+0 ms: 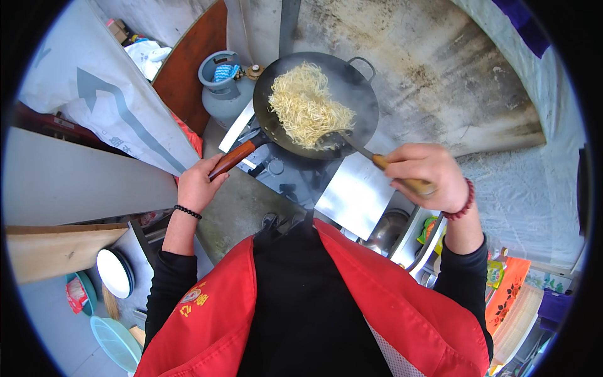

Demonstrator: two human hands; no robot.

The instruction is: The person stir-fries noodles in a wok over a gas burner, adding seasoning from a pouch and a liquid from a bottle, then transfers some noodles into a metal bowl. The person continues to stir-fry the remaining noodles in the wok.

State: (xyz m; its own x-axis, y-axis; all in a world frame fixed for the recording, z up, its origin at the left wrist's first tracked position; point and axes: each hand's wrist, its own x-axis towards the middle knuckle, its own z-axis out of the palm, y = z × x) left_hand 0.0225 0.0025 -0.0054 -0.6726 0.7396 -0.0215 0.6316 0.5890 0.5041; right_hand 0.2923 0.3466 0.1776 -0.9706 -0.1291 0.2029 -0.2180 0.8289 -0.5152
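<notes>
A dark round wok sits over the stove, with a heap of pale, thin strands, bean sprouts or noodles, in it. My left hand is closed round the end of the wok's reddish-brown wooden handle. In my right hand is a long-handled wok spatula, gripped by its wooden end. Its head rests in the wok at the heap's near right edge, partly covered by the strands, so its exact shape is unclear. Faint steam hangs over the wok.
Behind the wok's left side stands a grey gas cylinder with a valve. A shiny metal panel lies near the wok, with a metal bowl beside it. Plates and a turquoise basin are at the lower left. A stained board leans behind.
</notes>
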